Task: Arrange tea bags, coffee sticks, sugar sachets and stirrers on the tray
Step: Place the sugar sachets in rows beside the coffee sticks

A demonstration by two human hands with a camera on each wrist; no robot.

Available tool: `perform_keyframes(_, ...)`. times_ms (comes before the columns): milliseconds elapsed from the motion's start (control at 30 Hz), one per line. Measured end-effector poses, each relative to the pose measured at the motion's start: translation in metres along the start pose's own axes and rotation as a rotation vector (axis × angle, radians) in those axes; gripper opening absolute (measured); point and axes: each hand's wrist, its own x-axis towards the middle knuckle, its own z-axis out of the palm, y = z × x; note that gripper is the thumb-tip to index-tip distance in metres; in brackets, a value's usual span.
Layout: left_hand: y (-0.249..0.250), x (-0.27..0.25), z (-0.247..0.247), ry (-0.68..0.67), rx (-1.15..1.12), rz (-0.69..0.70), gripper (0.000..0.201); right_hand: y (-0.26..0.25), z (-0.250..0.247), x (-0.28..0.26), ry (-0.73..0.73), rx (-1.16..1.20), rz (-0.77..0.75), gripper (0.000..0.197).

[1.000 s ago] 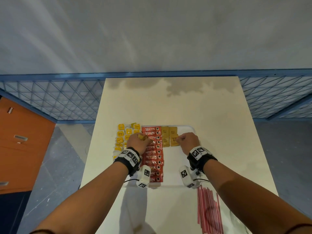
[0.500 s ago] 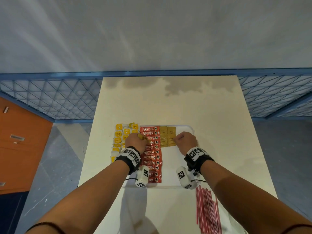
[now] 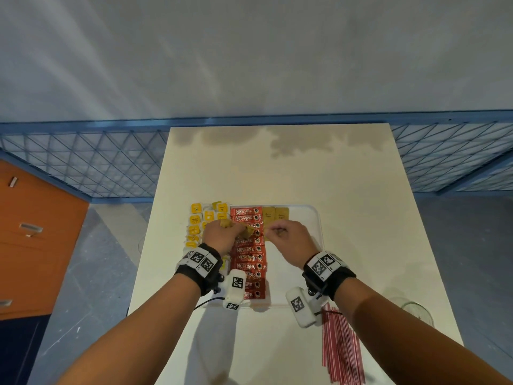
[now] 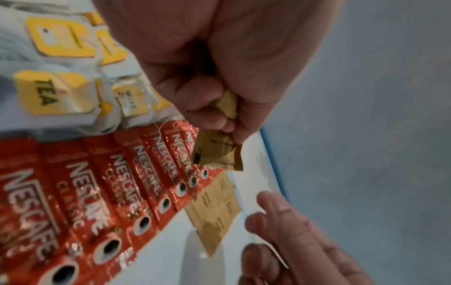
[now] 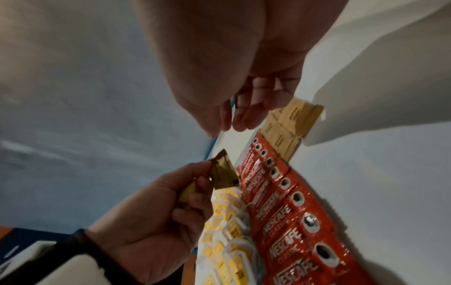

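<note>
Table (image 3: 319,173), cream-topped, is seen carrying the white tray (image 3: 316,218), which serves as the landmark here. On the tray's left part a column of red coffee sticks (image 3: 249,257) is laid from the far edge to the near edge. Yellow-tagged tea bags (image 3: 198,220) are spread just beyond the tray's left edge, touching the coffee sticks. Red stirrers (image 3: 342,348) are bundled on the table near the tray's near right corner. Brown sugar sachets (image 3: 276,212) are placed flat at the tray's far edge, right beside the coffee sticks. Above the coffee column, a few more brown sachets (image 4: 217,152) are gripped in the curled fingers of the left hand (image 3: 222,236). The right hand (image 3: 288,240) is held over the tray's middle, loosely curled, thumb and forefinger nearly meeting, with nothing between them.
</note>
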Motion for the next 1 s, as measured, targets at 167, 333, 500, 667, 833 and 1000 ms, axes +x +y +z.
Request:
perform_keyframes(167,0.008,-0.023,0.002,-0.087,-0.248,-0.122,0.019,-0.003,0.014,-0.005,-0.034,0.06,-0.011,0.027)
perform_keyframes(333,0.008,-0.035,0.006,-0.18,-0.496,-0.232,0.014,-0.007,0.017,-0.01,-0.065,0.245,0.007,0.014)
perform_keyframes(500,0.001,-0.043,0.003,-0.229,-0.402,-0.116,0.011,-0.014,0.007,-0.019,-0.139,0.319,0.04,0.015)
perform_keyframes(667,0.001,-0.05,0.005,-0.269,-0.407,-0.058,0.016,-0.015,0.002,-0.025,-0.103,0.297,0.016,0.012)
perform_keyframes(833,0.002,-0.059,0.002,-0.322,-0.47,-0.031,0.022,-0.005,0.0,-0.027,-0.008,0.187,-0.054,0.012)
perform_keyframes(1000,-0.003,-0.059,0.004,-0.278,-0.471,-0.018,0.016,-0.004,-0.001,-0.032,0.063,0.176,-0.12,0.015)
